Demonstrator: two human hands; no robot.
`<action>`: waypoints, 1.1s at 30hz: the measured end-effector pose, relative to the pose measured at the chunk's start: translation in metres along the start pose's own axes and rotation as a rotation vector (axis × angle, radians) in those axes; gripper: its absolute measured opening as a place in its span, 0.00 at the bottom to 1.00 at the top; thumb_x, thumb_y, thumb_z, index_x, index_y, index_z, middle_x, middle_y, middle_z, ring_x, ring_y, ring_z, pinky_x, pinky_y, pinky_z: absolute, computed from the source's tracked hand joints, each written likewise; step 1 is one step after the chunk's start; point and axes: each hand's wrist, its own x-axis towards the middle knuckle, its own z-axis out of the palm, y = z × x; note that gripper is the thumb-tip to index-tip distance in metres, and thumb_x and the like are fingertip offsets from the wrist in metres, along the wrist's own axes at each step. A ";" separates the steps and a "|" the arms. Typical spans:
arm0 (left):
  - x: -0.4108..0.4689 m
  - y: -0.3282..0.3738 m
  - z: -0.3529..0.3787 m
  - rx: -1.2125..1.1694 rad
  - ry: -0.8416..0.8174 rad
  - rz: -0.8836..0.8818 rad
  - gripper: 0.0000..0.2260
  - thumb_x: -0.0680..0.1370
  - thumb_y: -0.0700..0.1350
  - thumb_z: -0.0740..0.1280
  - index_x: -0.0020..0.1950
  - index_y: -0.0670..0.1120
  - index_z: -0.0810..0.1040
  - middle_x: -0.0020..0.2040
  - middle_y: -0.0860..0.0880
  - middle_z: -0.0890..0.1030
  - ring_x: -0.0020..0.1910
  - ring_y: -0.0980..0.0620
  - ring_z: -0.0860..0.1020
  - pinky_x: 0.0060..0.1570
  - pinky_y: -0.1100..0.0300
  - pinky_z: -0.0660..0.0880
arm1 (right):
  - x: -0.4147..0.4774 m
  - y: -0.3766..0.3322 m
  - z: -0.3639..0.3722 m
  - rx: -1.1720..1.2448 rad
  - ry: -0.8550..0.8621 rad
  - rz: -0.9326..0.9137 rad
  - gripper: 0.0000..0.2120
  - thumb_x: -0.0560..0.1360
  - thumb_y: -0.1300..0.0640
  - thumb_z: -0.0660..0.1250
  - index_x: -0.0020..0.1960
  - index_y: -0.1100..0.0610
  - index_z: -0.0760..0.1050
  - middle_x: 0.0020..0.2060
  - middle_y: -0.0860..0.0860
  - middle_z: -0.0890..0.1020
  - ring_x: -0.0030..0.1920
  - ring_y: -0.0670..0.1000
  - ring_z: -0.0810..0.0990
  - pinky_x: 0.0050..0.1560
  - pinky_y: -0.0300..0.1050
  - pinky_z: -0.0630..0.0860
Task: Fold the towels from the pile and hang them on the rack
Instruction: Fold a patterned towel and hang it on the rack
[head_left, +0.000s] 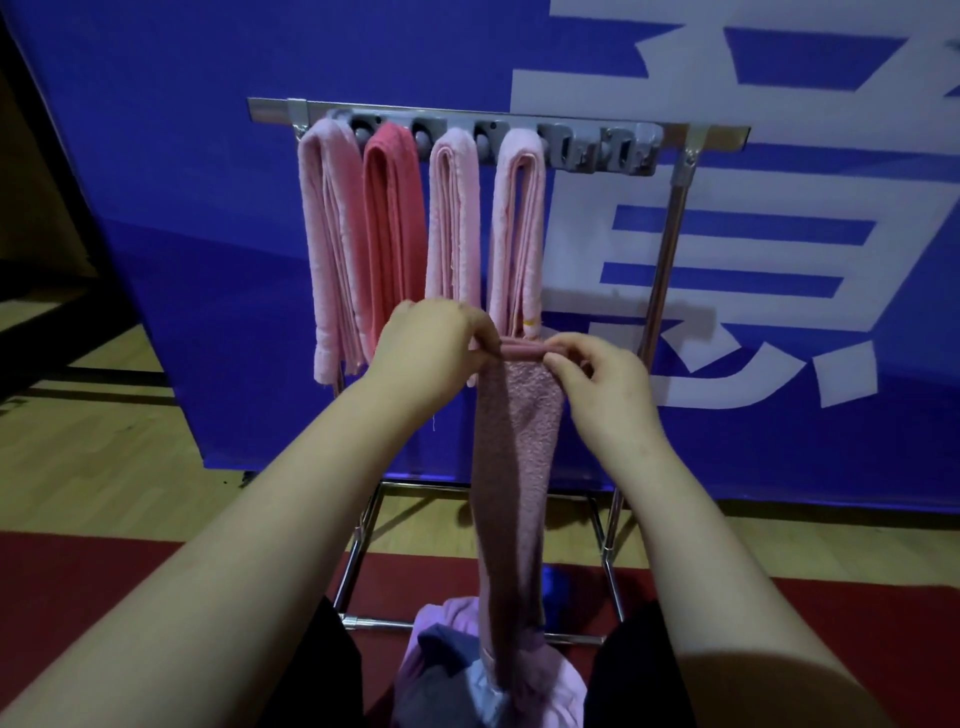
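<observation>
Head view cuts off the pile (457, 618) at the bottom edge, where the lower end of the mauve towel (511, 467) is hard to make out, while left grip (426, 340) and right grip (597, 382) pinch its folded top in front of the rack (275, 110).

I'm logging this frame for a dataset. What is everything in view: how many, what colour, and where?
rack: one, chrome with a grey holder bar, centre
pale pink towels: three, pale pink, hanging on the rack
coral towel: one, coral, hanging second from the left
held towel: one, dusty pink, in front of the rack
towel pile: one, lilac and grey-blue, bottom centre
banner: one, blue with white characters, behind the rack
floor: one, wood, left
mat: one, red, nearest the camera
hands: two, bare; left hand and right hand pinch the held towel's top
</observation>
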 end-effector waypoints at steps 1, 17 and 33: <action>-0.001 -0.001 0.002 0.001 0.081 0.006 0.07 0.73 0.51 0.73 0.50 0.56 0.84 0.45 0.54 0.82 0.51 0.48 0.77 0.51 0.52 0.71 | -0.001 0.001 0.000 0.016 0.046 -0.027 0.09 0.80 0.57 0.64 0.56 0.50 0.80 0.50 0.44 0.80 0.50 0.38 0.77 0.47 0.30 0.72; -0.032 -0.020 0.029 -1.357 -0.113 -0.293 0.17 0.75 0.40 0.72 0.63 0.43 0.74 0.57 0.36 0.80 0.56 0.44 0.81 0.58 0.48 0.78 | 0.008 -0.015 0.005 0.490 -0.169 0.138 0.07 0.81 0.57 0.60 0.57 0.53 0.75 0.50 0.50 0.84 0.52 0.48 0.83 0.57 0.50 0.79; -0.114 0.012 0.124 -1.514 -0.484 -0.590 0.18 0.67 0.38 0.79 0.54 0.42 0.81 0.53 0.43 0.85 0.53 0.45 0.82 0.58 0.50 0.77 | 0.032 -0.049 0.014 0.825 -0.061 0.171 0.06 0.82 0.63 0.58 0.51 0.57 0.74 0.42 0.53 0.82 0.42 0.49 0.82 0.47 0.45 0.80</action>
